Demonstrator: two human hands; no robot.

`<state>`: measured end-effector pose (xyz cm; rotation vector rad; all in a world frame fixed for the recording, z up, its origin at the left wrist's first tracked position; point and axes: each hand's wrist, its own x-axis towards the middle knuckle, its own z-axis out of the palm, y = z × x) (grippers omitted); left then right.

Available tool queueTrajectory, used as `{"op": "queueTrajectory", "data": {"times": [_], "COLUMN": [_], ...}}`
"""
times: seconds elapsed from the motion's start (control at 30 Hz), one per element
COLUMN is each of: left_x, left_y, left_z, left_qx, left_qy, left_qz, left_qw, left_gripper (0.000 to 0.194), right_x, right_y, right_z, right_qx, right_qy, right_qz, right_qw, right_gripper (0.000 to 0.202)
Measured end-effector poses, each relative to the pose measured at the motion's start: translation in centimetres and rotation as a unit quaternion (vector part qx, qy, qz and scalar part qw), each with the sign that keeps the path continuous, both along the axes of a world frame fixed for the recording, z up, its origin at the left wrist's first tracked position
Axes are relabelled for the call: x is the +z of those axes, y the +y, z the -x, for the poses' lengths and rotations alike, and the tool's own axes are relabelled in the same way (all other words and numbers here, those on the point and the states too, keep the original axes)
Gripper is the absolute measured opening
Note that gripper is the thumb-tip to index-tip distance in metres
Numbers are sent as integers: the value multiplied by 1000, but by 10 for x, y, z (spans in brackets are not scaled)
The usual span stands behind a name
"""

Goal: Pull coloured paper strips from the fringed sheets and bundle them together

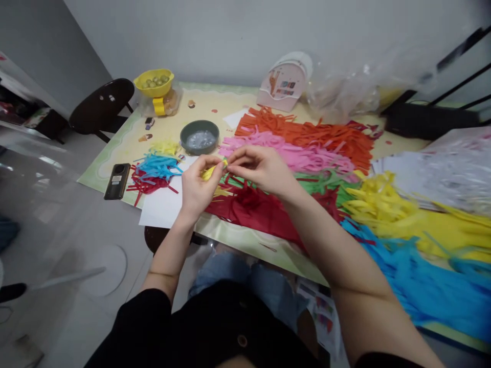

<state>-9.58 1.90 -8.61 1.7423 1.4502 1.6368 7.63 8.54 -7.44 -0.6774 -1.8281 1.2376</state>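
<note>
Pinching a small yellow piece between left hand thumb and forefinger, near the dark bowl; right hand fingertips drawn close at its greenish end, whether clamped on it, cannot tell; probably light, soft, easily creased or torn; best held by the bunched end, lightly, loose part left uncrushed.

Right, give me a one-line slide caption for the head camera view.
Two bare hands pinch a small yellow piece above a table spread with colourful fringed strips.
</note>
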Motion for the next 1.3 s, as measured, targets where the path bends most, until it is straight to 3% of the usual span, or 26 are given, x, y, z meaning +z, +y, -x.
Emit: {"op": "queueTrajectory", "data": {"times": [0.13,0.37,0.63,0.8,0.9,1.17,1.3], "left_x": [4,6,2,-9,-13,-13,-11], "left_y": [-7,-20,-20,-24,-27,-33,-32], "left_z": [-14,-25,-30,-42,-50,-61,-66], "left_qx": [-5,-17,-73,-88,-113,-81,-115], "left_qy": [-5,59,128,56,-9,75,-6], "left_qz": [-19,-8,-28,22,42,22,67], "left_qw": [1000,998,989,994,993,994,991], "left_gripper": [24,19,20,27,28,16,27], "right_x": [2,5,-5,-6,-6,-15,-15], "right_y": [-15,-38,-53,-59,-59,-67,-72], "right_z": [-12,-33,-45,-56,-60,-56,-54], "right_qx": [-11,-34,-45,-70,-69,-123,-164], "right_qy": [56,61,75,18,19,37,8], "right_qz": [64,90,105,47,55,77,32], "right_qw": [996,994,991,996,996,989,986], "right_gripper": [32,37,48,32,31,37,34]}}
